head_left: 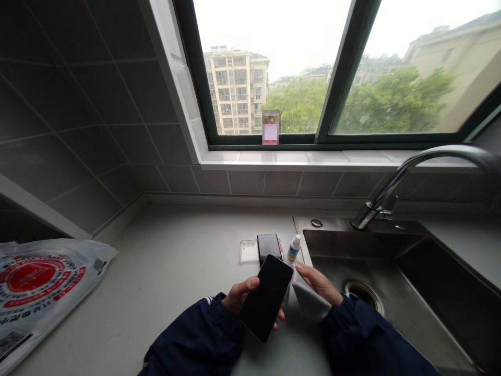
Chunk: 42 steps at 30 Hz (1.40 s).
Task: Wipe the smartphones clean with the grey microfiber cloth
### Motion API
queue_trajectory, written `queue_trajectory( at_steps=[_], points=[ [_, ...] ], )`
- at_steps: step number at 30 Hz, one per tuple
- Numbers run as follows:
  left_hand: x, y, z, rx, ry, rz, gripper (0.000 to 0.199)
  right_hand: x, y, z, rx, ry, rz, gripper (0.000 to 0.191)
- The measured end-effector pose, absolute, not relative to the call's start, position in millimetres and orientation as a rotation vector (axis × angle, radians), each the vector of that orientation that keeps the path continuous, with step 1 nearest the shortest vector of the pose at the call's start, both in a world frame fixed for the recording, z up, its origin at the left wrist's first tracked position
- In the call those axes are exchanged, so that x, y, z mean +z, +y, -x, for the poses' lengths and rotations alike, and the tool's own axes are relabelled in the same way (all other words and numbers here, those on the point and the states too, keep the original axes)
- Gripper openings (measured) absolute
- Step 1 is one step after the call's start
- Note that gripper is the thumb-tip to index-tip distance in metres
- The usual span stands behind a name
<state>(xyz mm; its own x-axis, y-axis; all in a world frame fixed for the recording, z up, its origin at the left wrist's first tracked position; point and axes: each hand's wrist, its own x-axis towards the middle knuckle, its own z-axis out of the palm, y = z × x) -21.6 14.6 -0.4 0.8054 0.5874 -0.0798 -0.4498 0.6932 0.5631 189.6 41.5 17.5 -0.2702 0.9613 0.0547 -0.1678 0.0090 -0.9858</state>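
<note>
A black smartphone (266, 300) lies tilted in my left hand (239, 293), thumb on its left edge and fingertips showing past its right edge. Its dark screen faces up at me. My right hand (318, 282) is closed on a grey cloth (309, 303), which hangs below the fingers beside the phone. Just beyond the held phone, a second dark phone (269, 246) rests on the counter, partly covered by it. Left of that lies a clear phone case (248, 251). A small white-capped bottle (294, 247) stands close to the sink's edge, above my right hand.
The steel sink (307, 245) with its curved faucet (395, 180) is on the right. A white plastic bag with red print (43, 282) lies on the pale counter (168, 271) at the left. Behind the counter, a window sill (289, 156) runs under the window.
</note>
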Motion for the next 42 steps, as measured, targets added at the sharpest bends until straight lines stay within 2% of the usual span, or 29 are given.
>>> queue_trajectory(
  at_steps=[4, 8, 15, 25, 29, 36, 42],
  points=[
    [0.0, 15.2, 23.2, 0.552, 0.258, -0.551, 0.071, 16.7, 47.3, -196.1, 1.81, -1.225, 0.841, 0.054],
    [4.5, 15.4, 20.1, 0.618, 0.29, -0.56, 0.069, 21.6, 57.2, -209.2, 2.038, -1.154, 0.762, 0.049],
    [1.5, 16.4, 23.0, 0.673, 0.29, -0.605, 0.067, 25.3, 57.1, -210.1, 2.137, -1.052, 0.668, 0.041],
    [17.6, 19.8, 29.3, 0.843, 0.093, -0.553, 0.071, 8.3, 48.8, -211.8, 2.331, -1.028, 0.693, 0.048],
    [22.3, 20.6, 29.6, 0.894, 0.101, -0.458, 0.072, 7.0, 50.7, -211.4, 2.276, -1.029, 0.695, 0.044],
    [23.6, 22.6, 28.2, 0.932, 0.132, -0.376, 0.069, 32.6, 50.5, -212.2, 2.101, -0.944, 0.608, 0.055],
    [22.1, 22.1, 27.4, 0.914, 0.113, -0.365, 0.066, 38.8, 40.6, -200.3, 2.102, -0.847, 0.562, 0.051]
  ],
)
